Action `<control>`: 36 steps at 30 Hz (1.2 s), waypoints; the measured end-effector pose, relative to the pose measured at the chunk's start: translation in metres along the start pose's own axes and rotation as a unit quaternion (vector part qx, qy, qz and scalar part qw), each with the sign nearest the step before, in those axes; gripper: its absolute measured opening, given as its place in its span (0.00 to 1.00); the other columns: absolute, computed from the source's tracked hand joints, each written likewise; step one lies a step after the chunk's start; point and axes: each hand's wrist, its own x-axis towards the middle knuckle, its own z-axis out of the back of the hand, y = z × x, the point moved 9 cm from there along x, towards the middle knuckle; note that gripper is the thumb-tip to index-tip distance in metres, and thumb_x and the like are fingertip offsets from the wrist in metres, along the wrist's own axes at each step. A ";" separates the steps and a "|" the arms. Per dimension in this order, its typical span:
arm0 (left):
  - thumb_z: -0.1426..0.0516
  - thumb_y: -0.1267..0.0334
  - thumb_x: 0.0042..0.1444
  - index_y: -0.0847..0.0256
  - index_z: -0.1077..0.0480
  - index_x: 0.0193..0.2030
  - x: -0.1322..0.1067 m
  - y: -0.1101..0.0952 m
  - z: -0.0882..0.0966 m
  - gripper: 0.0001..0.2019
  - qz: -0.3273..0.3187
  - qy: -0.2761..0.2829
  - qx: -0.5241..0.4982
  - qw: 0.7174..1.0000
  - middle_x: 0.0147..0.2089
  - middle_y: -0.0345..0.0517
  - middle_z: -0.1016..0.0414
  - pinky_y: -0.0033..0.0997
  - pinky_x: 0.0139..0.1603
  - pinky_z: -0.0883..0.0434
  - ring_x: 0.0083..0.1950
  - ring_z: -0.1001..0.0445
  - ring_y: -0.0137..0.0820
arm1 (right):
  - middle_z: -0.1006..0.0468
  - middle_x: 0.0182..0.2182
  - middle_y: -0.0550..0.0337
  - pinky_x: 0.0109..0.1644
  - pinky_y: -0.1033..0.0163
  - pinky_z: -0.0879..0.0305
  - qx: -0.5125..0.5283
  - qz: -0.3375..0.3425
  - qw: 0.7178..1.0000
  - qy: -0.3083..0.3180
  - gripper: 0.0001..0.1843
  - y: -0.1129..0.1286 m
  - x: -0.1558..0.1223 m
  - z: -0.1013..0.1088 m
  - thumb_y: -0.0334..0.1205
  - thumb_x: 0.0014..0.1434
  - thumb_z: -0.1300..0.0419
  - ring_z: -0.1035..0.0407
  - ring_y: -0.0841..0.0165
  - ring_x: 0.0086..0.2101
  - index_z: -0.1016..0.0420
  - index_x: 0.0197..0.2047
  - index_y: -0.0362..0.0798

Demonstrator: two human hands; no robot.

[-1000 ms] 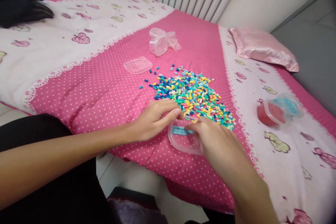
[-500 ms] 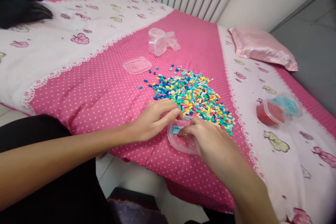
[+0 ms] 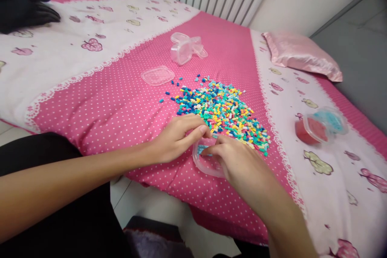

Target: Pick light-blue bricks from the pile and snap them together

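Observation:
A clear plastic container sits on the bed in front of me, with several small light blue bricks inside at its far left. My left hand is closed at the container's far left rim, its thumb and bent fingers together against it. Over the right side of the container, my right hand reaches in with curled fingers; the fingertips touch the light blue bricks, and whatever they pinch is hidden. Just beyond both hands spreads a pile of small multicoloured bricks.
A flat clear lid and stacked empty clear containers lie beyond the pile. To the right stand a container of red bricks and one of light blue bricks. A pink pillow lies farther back.
My right hand's fingertips have shifted slightly left inside the container, over the light blue bricks. The left hand stays at the rim.

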 end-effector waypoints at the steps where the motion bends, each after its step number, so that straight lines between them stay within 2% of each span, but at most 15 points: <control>1: 0.53 0.63 0.75 0.62 0.24 0.40 0.000 0.000 0.000 0.17 -0.001 0.000 0.001 1.000 0.39 0.44 0.20 0.31 0.48 0.31 0.43 0.24 0.31 | 0.19 0.41 0.57 0.43 0.58 0.42 0.001 -0.003 1.000 0.002 0.17 0.000 0.000 0.000 0.24 0.67 0.46 0.25 0.62 0.46 0.18 0.36 0.49; 7: 0.53 0.62 0.75 0.63 0.24 0.40 0.000 0.002 -0.001 0.18 -0.002 0.000 0.000 1.000 0.39 0.44 0.20 0.32 0.47 0.31 0.43 0.24 0.31 | 0.19 0.42 0.57 0.46 0.58 0.41 0.003 0.008 1.000 0.002 0.18 0.000 0.000 0.001 0.25 0.67 0.46 0.25 0.61 0.47 0.18 0.35 0.50; 12: 0.53 0.61 0.75 0.61 0.25 0.40 0.000 0.001 -0.001 0.18 0.004 0.002 0.001 1.000 0.39 0.44 0.21 0.31 0.47 0.31 0.43 0.24 0.31 | 0.19 0.44 0.55 0.47 0.57 0.40 -0.021 0.022 0.999 0.019 0.20 0.004 0.001 -0.001 0.23 0.66 0.47 0.24 0.59 0.48 0.15 0.40 0.51; 16: 0.53 0.61 0.75 0.62 0.25 0.40 0.000 0.001 0.000 0.18 0.007 0.003 0.000 1.000 0.39 0.44 0.21 0.32 0.47 0.31 0.43 0.24 0.31 | 0.19 0.44 0.55 0.48 0.57 0.39 -0.002 0.014 1.000 0.014 0.20 0.003 0.001 0.000 0.24 0.67 0.47 0.25 0.59 0.49 0.15 0.41 0.51; 24: 0.53 0.62 0.75 0.62 0.25 0.40 0.000 0.000 -0.001 0.18 0.006 0.003 0.007 1.000 0.39 0.44 0.20 0.31 0.48 0.31 0.43 0.24 0.31 | 0.19 0.42 0.56 0.47 0.58 0.37 0.019 0.061 0.997 -0.043 0.20 -0.015 -0.009 0.007 0.27 0.69 0.48 0.24 0.62 0.43 0.14 0.43 0.54; 27: 0.53 0.61 0.75 0.62 0.25 0.40 0.000 0.001 0.000 0.18 0.011 0.004 0.011 1.000 0.39 0.44 0.20 0.30 0.48 0.31 0.43 0.24 0.31 | 0.20 0.37 0.57 0.46 0.57 0.37 0.000 0.045 0.996 -0.074 0.21 -0.027 -0.016 0.016 0.27 0.69 0.49 0.25 0.63 0.39 0.15 0.38 0.52; 30: 0.54 0.60 0.75 0.61 0.25 0.40 0.001 0.000 0.000 0.19 0.010 0.004 0.011 1.000 0.39 0.45 0.20 0.31 0.47 0.30 0.42 0.23 0.31 | 0.21 0.35 0.57 0.43 0.57 0.38 -0.042 0.021 0.997 -0.067 0.20 -0.031 -0.019 0.017 0.25 0.67 0.49 0.26 0.63 0.38 0.17 0.35 0.50; 36: 0.54 0.59 0.76 0.61 0.26 0.39 0.001 -0.002 0.001 0.19 0.003 0.002 0.001 1.000 0.39 0.45 0.19 0.31 0.47 0.30 0.43 0.23 0.31 | 0.19 0.42 0.52 0.39 0.59 0.39 -0.141 -0.027 0.989 -0.046 0.19 -0.026 -0.015 0.010 0.22 0.63 0.47 0.24 0.60 0.42 0.17 0.44 0.48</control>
